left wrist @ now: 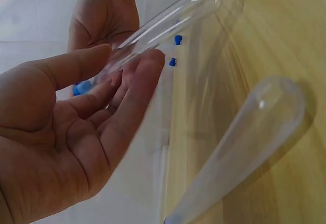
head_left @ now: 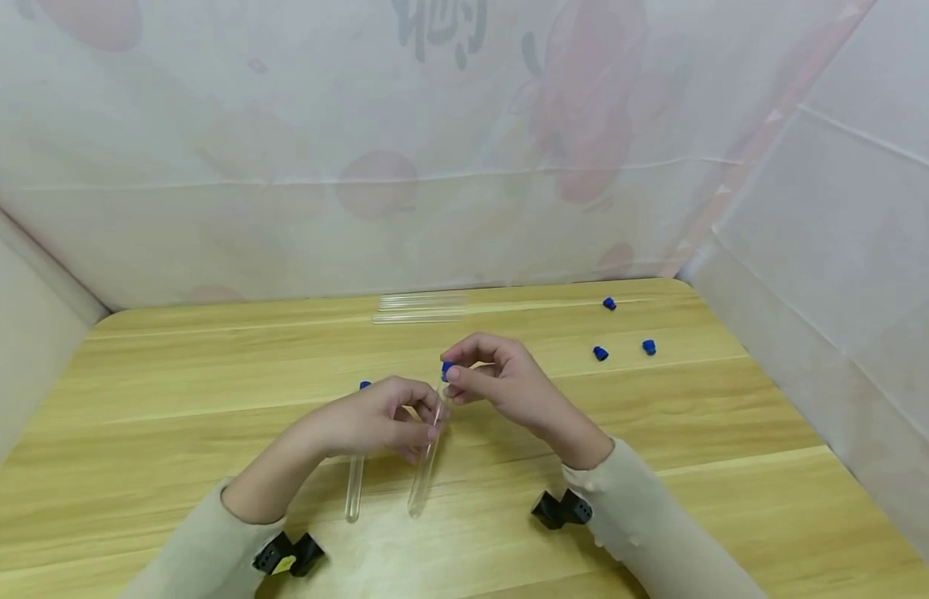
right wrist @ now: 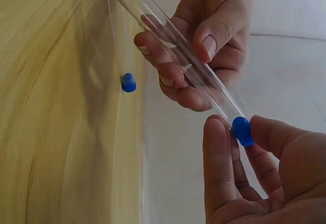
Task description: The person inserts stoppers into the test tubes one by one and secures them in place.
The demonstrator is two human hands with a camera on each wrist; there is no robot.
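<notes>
Left hand [head_left: 374, 422] grips clear glass tube [head_left: 427, 466]; right hand [head_left: 501, 383] pinches its blue cap [right wrist: 243, 131], seemingly seated

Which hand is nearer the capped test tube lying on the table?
Left. The left hand is right above the capped test tube while gripping another tube; the right hand pinches a blue cap farther off.

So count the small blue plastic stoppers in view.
5. One small blue plastic stopper is pinched by the right hand at the held glass tube's mouth; one caps the tube lying beyond the left hand; three lie loose far right. Others may be hidden.
</notes>
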